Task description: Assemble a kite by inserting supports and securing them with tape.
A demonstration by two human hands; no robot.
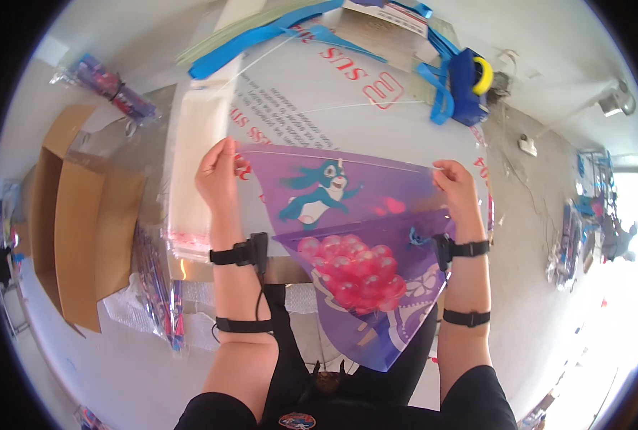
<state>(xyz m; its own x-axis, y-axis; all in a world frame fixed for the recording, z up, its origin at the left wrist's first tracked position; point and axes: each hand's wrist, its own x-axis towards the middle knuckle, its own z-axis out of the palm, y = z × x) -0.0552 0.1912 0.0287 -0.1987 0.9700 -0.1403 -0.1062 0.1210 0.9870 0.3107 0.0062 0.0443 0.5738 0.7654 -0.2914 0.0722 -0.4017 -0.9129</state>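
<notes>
A thin purple printed sheet (305,186), roughly triangular with its point downward, is stretched between my hands. It carries a blue cartoon animal above and a cluster of pink balloons below. My left hand (220,170) is closed in a pinch at its upper left corner. At the upper right corner, my right hand (456,185) pinches the edge. A thin pale line runs along the top edge. The sheet's upper part lies over the grey-white tabletop covering (305,86), while its lower part hangs over my lap. Black straps with small devices sit on both forearms.
Blue strips (262,44) lie along the table's far edge, near a blue tape dispenser (468,89) with a yellow roll. A stack of clear plastic sleeves (198,165) lines the left side. An open cardboard box (82,222) and wrapped bundles (111,87) stand farther left.
</notes>
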